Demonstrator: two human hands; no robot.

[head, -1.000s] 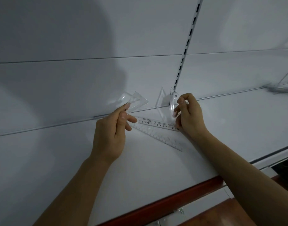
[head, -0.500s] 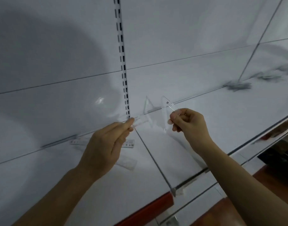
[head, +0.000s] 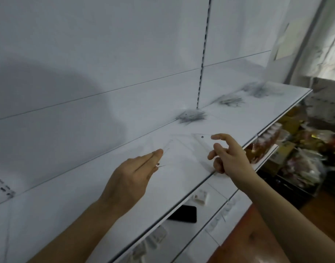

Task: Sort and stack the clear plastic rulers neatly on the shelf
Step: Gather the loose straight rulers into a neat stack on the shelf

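Over the white shelf [head: 244, 126], each of my hands holds a clear triangular ruler. My left hand [head: 132, 177] reaches forward with its fingers nearly straight, and it pinches one clear triangle [head: 165, 149] at the corner with a small hole. My right hand [head: 229, 158] holds the second clear triangle [head: 200, 138] between index finger and thumb, low above the shelf. The two triangles are faint and seem to overlap between my hands. Three blurred piles of clear rulers [head: 191, 115] lie further right along the back of the shelf.
Printed straight rulers [head: 3, 186] lie at the far left edge. A black phone [head: 183, 213] and small white boxes [head: 199, 198] sit on the lower shelf. Packaged goods [head: 305, 158] crowd the floor area at right. A slotted upright [head: 203, 54] runs up the back wall.
My view has swung right along the shelf. Both hands moved right and lower with their triangles, which now lie flatter over the shelf. The straight rulers are left behind at far left.
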